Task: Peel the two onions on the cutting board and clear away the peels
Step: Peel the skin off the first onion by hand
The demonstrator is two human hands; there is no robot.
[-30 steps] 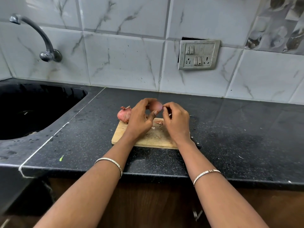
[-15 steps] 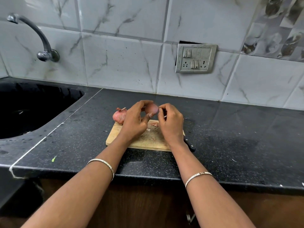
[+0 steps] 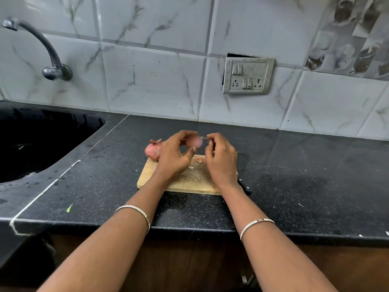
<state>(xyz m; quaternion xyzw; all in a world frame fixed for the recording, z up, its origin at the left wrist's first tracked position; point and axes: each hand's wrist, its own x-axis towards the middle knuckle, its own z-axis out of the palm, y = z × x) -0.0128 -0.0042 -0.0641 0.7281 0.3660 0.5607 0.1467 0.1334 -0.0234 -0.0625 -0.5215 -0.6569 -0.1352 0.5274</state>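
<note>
Cups a smooth, round, pale pink onion (image 3: 196,142) in the curled left hand (image 3: 174,157), just above the rectangular wooden cutting board (image 3: 151,175). Pinches a thin, papery strip of peel (image 3: 203,137) at its top with the right hand (image 3: 221,161), fingers bent. At the board's far left corner, a second onion (image 3: 153,151) in dry reddish skin. On the board, flaky peel scraps (image 3: 199,160); beneath, a speckled, glossy black stone worktop (image 3: 294,175).
</note>
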